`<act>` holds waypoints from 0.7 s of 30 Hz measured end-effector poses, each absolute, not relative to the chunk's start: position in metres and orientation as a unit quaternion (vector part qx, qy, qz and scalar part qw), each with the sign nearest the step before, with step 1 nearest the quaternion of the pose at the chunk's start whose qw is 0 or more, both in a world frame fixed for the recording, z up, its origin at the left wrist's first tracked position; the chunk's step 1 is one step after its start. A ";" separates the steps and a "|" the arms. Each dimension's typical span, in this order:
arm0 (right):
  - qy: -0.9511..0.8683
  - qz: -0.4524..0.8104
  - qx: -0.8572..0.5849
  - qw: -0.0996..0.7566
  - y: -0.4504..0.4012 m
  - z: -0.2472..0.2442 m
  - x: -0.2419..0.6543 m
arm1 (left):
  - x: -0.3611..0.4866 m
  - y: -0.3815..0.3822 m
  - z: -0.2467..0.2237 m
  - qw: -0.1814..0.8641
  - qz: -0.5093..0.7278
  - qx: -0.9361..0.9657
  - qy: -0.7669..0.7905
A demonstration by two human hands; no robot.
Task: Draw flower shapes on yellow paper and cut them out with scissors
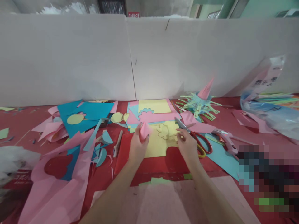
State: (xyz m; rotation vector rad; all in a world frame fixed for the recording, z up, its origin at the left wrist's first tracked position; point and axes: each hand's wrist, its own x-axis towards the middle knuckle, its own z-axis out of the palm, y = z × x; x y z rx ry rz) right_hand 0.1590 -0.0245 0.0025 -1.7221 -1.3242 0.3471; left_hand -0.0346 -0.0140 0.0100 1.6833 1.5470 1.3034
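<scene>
My left hand (137,144) is closed around a small folded piece of pink paper (144,131), slightly blurred at its right edge. My right hand (187,143) has its fingers pinched at the right edge of a yellow paper flower (172,128). Under the flower lies a yellow sheet (155,149) with a scalloped flower outline drawn on it. Scissors with red handles (205,141) lie just right of my right hand, their blades pointing up and left. Behind both hands is a stack of coloured paper with a pink sheet (161,117) that has a scalloped cut.
A spiky paper piece with a pink cone (206,89) stands at the back right, before a white board (93,62). A pink glue gun (227,140) lies on the right. Blue paper (98,110), pink scraps (67,196) and a plastic bag (263,109) are around.
</scene>
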 end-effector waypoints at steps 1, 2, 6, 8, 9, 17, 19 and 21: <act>-0.530 0.134 -0.699 0.460 -0.025 0.004 0.160 | -0.037 -0.013 0.010 0.232 0.495 0.604 0.580; -0.522 0.127 -0.702 0.468 -0.025 0.007 0.160 | -0.039 -0.012 0.010 0.215 0.509 0.589 0.589; -0.475 0.094 -0.707 0.516 -0.026 0.013 0.168 | -0.046 -0.008 0.010 0.179 0.540 0.554 0.608; -0.453 0.117 -0.696 0.544 -0.025 0.014 0.172 | -0.048 -0.006 0.008 0.169 0.545 0.550 0.610; -0.445 0.145 -0.685 0.558 -0.024 0.013 0.174 | -0.049 -0.006 0.007 0.165 0.545 0.552 0.609; -0.492 0.265 -0.612 0.559 0.006 0.036 0.169 | -0.051 -0.002 0.002 0.158 0.533 0.545 0.627; -0.509 0.244 -0.598 0.569 0.019 0.050 0.167 | -0.049 -0.006 0.007 0.124 0.542 0.548 0.624; -0.524 0.222 -0.580 0.582 0.036 0.060 0.166 | -0.047 -0.012 0.012 0.066 0.553 0.574 0.601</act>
